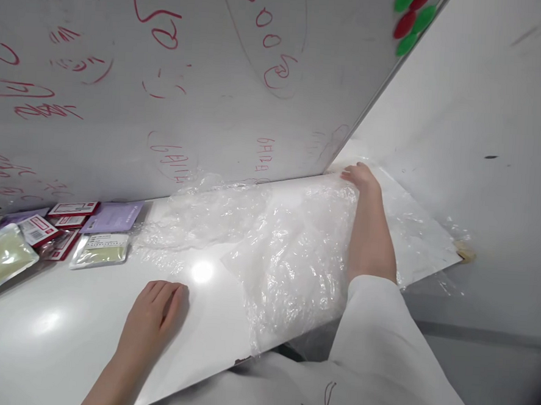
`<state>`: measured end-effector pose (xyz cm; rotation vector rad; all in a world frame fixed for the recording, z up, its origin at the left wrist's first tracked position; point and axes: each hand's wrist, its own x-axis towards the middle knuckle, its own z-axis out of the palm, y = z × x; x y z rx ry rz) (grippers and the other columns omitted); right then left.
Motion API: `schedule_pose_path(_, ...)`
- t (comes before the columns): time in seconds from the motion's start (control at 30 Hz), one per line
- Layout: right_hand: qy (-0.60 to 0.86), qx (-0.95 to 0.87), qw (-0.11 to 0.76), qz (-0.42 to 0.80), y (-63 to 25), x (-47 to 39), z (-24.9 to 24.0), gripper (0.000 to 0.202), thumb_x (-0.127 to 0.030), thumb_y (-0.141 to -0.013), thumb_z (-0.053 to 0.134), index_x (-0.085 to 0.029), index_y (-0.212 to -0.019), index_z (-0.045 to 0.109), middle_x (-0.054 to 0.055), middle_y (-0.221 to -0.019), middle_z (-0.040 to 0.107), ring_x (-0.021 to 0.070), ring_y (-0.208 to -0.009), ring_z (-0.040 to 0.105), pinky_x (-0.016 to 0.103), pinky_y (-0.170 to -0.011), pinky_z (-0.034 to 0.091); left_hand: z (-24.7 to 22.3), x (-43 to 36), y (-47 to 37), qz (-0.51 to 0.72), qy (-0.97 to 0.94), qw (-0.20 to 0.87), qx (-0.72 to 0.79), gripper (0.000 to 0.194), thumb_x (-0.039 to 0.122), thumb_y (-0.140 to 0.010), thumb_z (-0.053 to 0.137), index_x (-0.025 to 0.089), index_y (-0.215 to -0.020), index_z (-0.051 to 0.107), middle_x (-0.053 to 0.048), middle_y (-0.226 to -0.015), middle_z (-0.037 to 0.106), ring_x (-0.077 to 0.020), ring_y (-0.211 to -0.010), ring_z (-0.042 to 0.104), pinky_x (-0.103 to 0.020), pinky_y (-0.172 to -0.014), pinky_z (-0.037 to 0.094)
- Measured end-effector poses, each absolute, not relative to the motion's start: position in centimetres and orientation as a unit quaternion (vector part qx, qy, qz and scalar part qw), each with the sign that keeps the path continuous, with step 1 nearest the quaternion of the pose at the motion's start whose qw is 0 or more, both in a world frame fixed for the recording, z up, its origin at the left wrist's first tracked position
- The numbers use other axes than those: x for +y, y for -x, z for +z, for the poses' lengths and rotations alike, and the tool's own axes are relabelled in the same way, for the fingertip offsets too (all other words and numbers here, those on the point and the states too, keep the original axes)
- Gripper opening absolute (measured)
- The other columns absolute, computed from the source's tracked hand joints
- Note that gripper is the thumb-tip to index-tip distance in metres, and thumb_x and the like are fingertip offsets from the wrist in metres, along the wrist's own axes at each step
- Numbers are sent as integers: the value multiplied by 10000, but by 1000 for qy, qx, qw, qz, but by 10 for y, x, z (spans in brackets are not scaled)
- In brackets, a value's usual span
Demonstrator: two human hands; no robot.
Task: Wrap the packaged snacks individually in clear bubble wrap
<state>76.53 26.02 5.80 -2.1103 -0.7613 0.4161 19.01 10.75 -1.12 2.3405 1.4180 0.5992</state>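
Clear crinkled plastic film (295, 253) is spread over the right half of the white table (207, 339). My right hand (362, 176) reaches to the table's back edge, near the lower corner of the whiteboard (202, 125). Its fingers are stretched out to the left, over or at the far edge of the film; whether they touch it I cannot tell. My left hand (158, 302) rests on the bare tabletop, left of the film. Its fingers curl down with the tips hidden, and nothing shows in them.
Flat packets lie at the back left, among them a purple pouch (112, 216), a clear-front green pouch (101, 250) and a larger green pouch (3, 259). Red-and-white packets (39, 230) are beside them. Red and green magnets (412, 20) sit on the whiteboard. A wall stands at right.
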Motion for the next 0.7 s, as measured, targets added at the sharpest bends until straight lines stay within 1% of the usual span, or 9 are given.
schedule_pose_path(0.13,911,-268,298,97,-723,240,83,399,-164,-837,667,-12,-1202,609,329,-1468,360,456,-1370,356,618,-1081,312,-5,103,-194,213,-831,167,487,243,292,-984,422,199,-910,634,-59,-876,677,-231,-850,592,-368,-739,470)
schedule_pose_path(0.17,916,-291,262,84,-703,234,90,376,-176,-830,670,-15,-1168,630,330,-1462,374,473,-1376,338,622,-1090,288,-4,102,-195,214,-832,168,483,239,280,-986,417,199,-912,629,-56,-877,676,-227,-851,591,-364,-739,470)
schedule_pose_path(0.23,888,-428,144,89,-653,222,102,322,-312,-890,612,-71,-1094,678,278,-1316,553,439,-1271,484,582,-1041,365,-1,100,-196,221,-833,167,479,228,260,-991,410,199,-922,619,-52,-881,672,-221,-855,589,-357,-741,470)
schedule_pose_path(0.27,840,-513,122,129,-625,216,106,334,-396,-916,573,-126,-1072,693,217,-1230,628,391,-1189,562,536,-1002,419,0,98,-197,225,-833,165,478,223,252,-993,408,199,-928,615,-51,-883,669,-219,-857,587,-355,-743,470)
schedule_pose_path(0.37,642,-710,172,233,-543,204,105,550,-615,-888,545,-269,-1314,580,91,-1369,584,296,-1229,553,429,-994,458,3,95,-197,243,-829,154,479,212,242,-996,410,197,-929,607,-54,-869,661,-218,-843,580,-355,-736,469)
schedule_pose_path(0.47,585,-762,195,198,-482,207,92,785,-701,-753,657,-245,-1377,516,108,-1430,524,331,-1325,454,473,-1059,392,4,91,-195,262,-823,149,482,212,241,-991,411,198,-915,604,-60,-857,658,-226,-844,577,-369,-739,471)
schedule_pose_path(0.53,576,-780,183,163,-458,214,82,619,-635,-759,689,-206,-1202,630,124,-1319,595,338,-1262,501,496,-1068,359,6,88,-192,280,-809,163,491,209,241,-987,412,200,-913,602,-62,-862,656,-225,-854,579,-372,-743,478)
schedule_pose_path(0.6,562,-788,190,166,-445,221,78,347,-508,-860,623,-186,-978,677,110,-1153,671,292,-1116,589,479,-1036,377,10,86,-187,305,-782,198,506,198,250,-984,420,204,-929,604,-64,-893,652,-217,-873,582,-346,-703,489)
schedule_pose_path(0.7,528,-761,293,239,-437,227,85,261,-411,-951,506,-193,-897,639,68,-1010,714,220,-956,634,413,-938,447,19,85,-178,345,-726,268,531,172,303,-978,460,218,-994,609,-68,-990,639,-202,-898,588,-266,-558,465)
